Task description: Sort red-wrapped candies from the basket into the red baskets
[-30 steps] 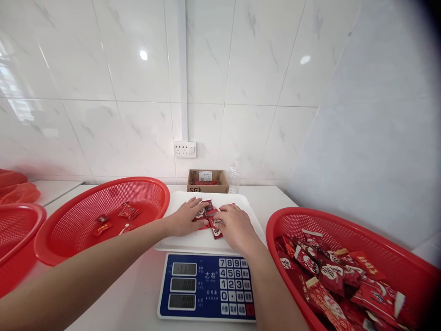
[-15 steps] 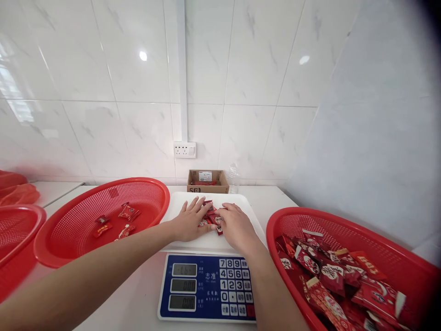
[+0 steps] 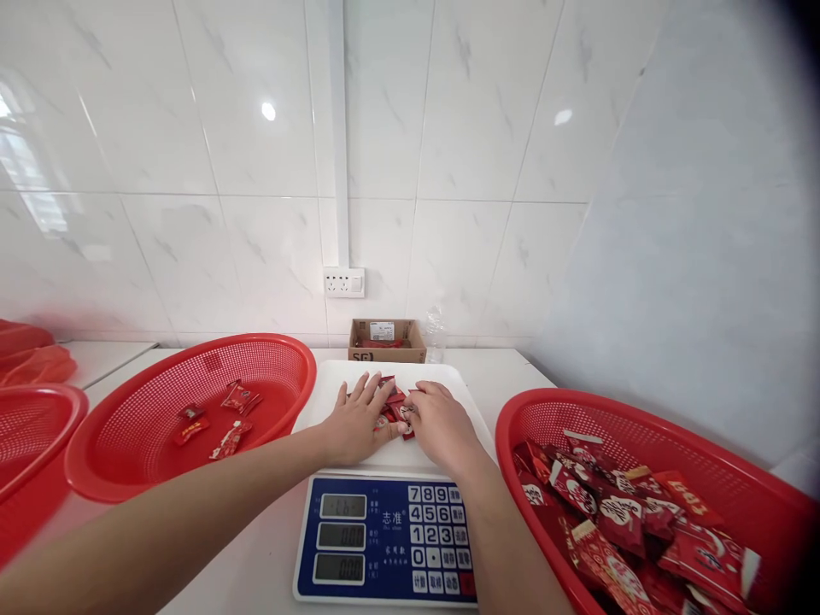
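Note:
Both hands rest on the white pan (image 3: 333, 384) of a blue electronic scale (image 3: 384, 538). My left hand (image 3: 356, 418) lies flat with its fingers spread, touching the left side of a small heap of red candy packets (image 3: 394, 406). My right hand (image 3: 441, 424) is curled over the right side of the heap, its fingertips pressed on the packets. The heap is squeezed between the two hands and partly hidden by them.
A red mesh basket (image 3: 128, 461) at the left holds several red packets (image 3: 211, 418). Another red basket (image 3: 756, 504) at the right is heaped with packets. A further red basket (image 3: 32, 427) is at the far left. A cardboard box (image 3: 388, 340) stands by the tiled wall under a socket (image 3: 344, 282).
The hands have drawn closer together, bunching the spread packets into a tighter heap on the pan. The left fingers have spread out.

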### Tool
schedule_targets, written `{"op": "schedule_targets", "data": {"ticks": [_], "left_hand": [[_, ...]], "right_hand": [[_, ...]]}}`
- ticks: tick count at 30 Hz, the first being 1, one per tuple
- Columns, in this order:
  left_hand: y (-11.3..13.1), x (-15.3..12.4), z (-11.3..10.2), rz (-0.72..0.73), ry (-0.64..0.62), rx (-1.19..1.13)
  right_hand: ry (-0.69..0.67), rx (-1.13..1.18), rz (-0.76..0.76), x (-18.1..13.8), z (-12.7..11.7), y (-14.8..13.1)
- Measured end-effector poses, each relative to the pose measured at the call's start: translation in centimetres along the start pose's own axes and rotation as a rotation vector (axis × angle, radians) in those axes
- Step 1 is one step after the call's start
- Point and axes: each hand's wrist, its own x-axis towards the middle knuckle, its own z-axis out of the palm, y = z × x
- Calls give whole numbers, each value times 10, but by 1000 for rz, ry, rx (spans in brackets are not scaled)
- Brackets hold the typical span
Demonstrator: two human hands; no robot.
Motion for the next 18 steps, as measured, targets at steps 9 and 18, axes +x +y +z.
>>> {"op": "schedule_targets", "data": {"ticks": [9, 18], "left_hand": [[-24, -1, -15, 122, 82, -35], [-29, 7, -17, 161, 92, -119]], "right_hand": [[13, -4, 2, -3, -3, -1], [4, -2, 6, -3, -2, -1]]}}
